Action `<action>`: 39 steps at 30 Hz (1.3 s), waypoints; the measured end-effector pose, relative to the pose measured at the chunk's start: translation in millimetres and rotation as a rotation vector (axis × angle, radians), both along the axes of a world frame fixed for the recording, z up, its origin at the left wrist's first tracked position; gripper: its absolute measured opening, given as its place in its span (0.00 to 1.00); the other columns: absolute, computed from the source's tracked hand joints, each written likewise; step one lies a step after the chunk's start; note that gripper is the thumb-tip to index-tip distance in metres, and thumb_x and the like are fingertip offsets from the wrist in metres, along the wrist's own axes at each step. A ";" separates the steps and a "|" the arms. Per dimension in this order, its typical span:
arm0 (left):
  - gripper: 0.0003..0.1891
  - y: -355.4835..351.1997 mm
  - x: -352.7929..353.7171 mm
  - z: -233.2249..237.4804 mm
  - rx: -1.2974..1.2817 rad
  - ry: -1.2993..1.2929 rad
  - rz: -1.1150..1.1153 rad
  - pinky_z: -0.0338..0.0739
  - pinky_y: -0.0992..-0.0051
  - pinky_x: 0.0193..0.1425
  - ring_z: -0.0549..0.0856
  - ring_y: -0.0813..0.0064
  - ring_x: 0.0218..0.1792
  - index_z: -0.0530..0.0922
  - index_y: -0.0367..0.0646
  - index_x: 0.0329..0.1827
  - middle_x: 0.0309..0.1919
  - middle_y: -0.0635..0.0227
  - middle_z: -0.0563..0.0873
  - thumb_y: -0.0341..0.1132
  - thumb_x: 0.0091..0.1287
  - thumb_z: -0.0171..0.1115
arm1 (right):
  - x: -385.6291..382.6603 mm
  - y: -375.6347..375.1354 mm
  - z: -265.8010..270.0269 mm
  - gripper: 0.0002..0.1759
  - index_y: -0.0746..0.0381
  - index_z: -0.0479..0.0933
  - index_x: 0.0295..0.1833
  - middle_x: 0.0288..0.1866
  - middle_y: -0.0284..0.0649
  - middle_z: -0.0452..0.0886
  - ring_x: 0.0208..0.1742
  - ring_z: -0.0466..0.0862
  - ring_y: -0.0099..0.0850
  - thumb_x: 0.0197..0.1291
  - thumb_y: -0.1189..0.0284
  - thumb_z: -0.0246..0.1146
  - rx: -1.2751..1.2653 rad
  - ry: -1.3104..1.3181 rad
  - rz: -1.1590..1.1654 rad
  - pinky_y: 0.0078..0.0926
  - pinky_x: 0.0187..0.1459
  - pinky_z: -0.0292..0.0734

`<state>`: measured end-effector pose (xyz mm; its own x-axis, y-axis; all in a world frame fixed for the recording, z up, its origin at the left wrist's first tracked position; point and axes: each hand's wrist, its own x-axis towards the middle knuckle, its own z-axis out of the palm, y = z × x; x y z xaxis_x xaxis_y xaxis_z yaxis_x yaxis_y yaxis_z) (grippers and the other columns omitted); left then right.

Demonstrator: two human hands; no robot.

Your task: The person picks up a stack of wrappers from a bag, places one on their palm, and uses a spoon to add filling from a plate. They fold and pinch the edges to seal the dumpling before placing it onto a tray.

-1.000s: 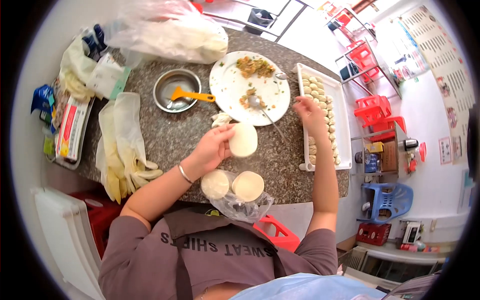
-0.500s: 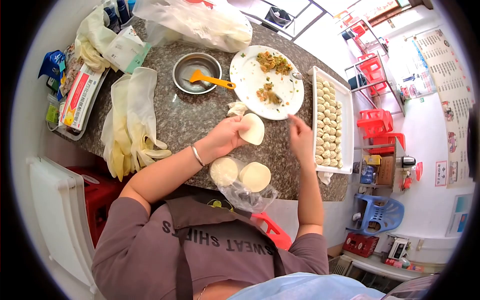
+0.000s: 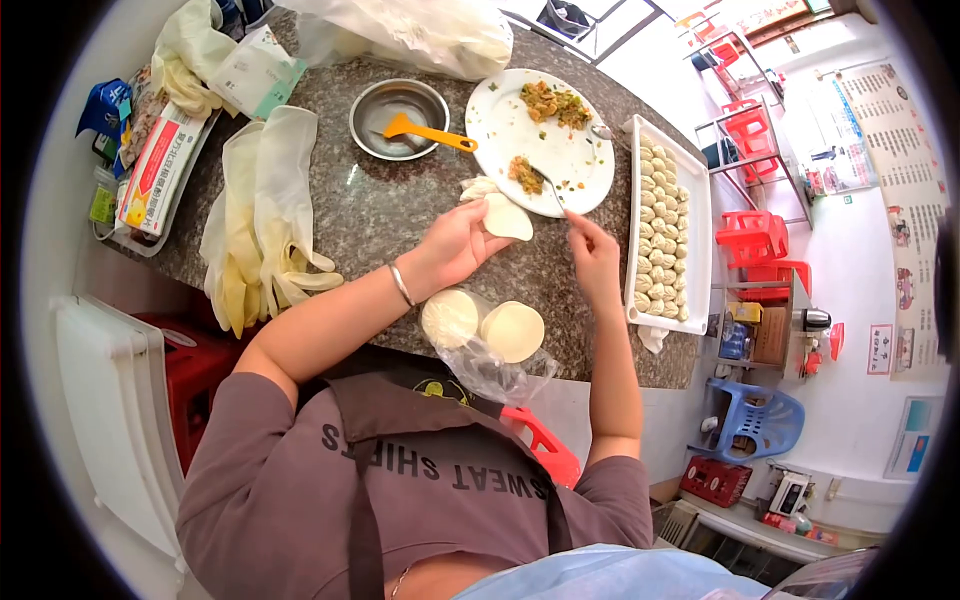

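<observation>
My left hand (image 3: 455, 243) pinches a round pale dumpling wrapper (image 3: 507, 217) near the front edge of a white plate (image 3: 490, 125). My right hand (image 3: 594, 255) grips the handle of a metal spoon (image 3: 549, 181), whose bowl end rests by a small heap of filling (image 3: 526, 175) on the plate. A larger heap of chopped filling (image 3: 555, 105) lies at the back of the plate. Two stacks of wrappers, one on the left (image 3: 450, 318) and one on the right (image 3: 513, 332), sit on a clear plastic bag (image 3: 490, 370) close to my body.
Right of the plate stands a white tray (image 3: 697, 240) with rows of dumplings (image 3: 660, 225). A metal bowl (image 3: 362, 118) holds an orange-handled tool (image 3: 430, 132). Pale gloves (image 3: 265, 215) lie at left, and a plastic bag (image 3: 410, 35) lies behind. Red stools (image 3: 750, 235) stand beyond.
My left hand has moved slightly forward with the wrapper, which is now more tilted. The spoon has shifted on the plate to the smaller heap of filling, with my right hand at its handle.
</observation>
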<state>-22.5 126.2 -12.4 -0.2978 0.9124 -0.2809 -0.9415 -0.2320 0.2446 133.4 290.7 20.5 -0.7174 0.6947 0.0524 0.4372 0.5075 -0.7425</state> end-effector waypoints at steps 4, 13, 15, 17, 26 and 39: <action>0.21 -0.3 5.3 11.4 0.073 -0.010 0.013 0.68 0.59 0.73 0.72 0.58 0.69 0.58 0.35 0.71 0.68 0.55 0.70 0.35 0.79 0.38 | 23.5 -34.2 -2.8 0.17 0.64 0.80 0.59 0.27 0.28 0.75 0.25 0.68 0.14 0.66 0.79 0.57 -0.106 0.068 0.025 0.16 0.27 0.65; 0.22 -0.1 -2.4 6.5 0.077 0.045 -0.022 0.70 0.61 0.71 0.72 0.57 0.68 0.57 0.37 0.72 0.67 0.54 0.70 0.37 0.79 0.38 | -6.3 6.7 -0.5 0.17 0.63 0.81 0.57 0.24 0.28 0.74 0.25 0.67 0.16 0.64 0.78 0.58 -0.049 0.093 -0.012 0.19 0.27 0.65; 0.22 -1.3 -2.1 7.8 0.082 0.030 -0.027 0.70 0.61 0.72 0.72 0.57 0.68 0.57 0.37 0.72 0.67 0.53 0.70 0.37 0.79 0.38 | -19.9 13.7 -8.8 0.17 0.62 0.81 0.58 0.23 0.28 0.72 0.24 0.66 0.16 0.64 0.77 0.59 -0.039 0.076 -0.019 0.19 0.27 0.63; 0.22 -3.3 -7.3 10.7 0.084 0.019 -0.008 0.69 0.61 0.72 0.72 0.57 0.68 0.57 0.38 0.72 0.68 0.53 0.70 0.37 0.79 0.38 | -21.8 5.0 -3.8 0.17 0.61 0.81 0.58 0.23 0.28 0.72 0.24 0.66 0.16 0.64 0.77 0.59 -0.075 0.052 0.035 0.19 0.27 0.63; 0.21 -1.7 -4.2 14.4 0.100 0.000 0.009 0.67 0.58 0.73 0.71 0.58 0.68 0.58 0.38 0.71 0.68 0.55 0.69 0.37 0.79 0.40 | 26.8 -38.7 10.7 0.19 0.62 0.80 0.61 0.30 0.22 0.73 0.27 0.65 0.12 0.65 0.80 0.58 -0.199 0.082 0.057 0.12 0.29 0.60; 0.21 -2.8 -3.2 11.7 0.048 0.045 -0.036 0.70 0.59 0.69 0.74 0.61 0.66 0.61 0.40 0.70 0.67 0.58 0.72 0.40 0.79 0.41 | 8.8 -32.8 7.0 0.18 0.64 0.78 0.60 0.25 0.33 0.78 0.24 0.71 0.19 0.66 0.78 0.54 -0.045 0.039 0.060 0.22 0.27 0.66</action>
<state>-25.8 123.3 -0.8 -0.2754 0.9350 -0.2232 -0.9378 -0.2103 0.2763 142.2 258.0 27.5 -0.7555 0.6531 0.0511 0.3772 0.4976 -0.7811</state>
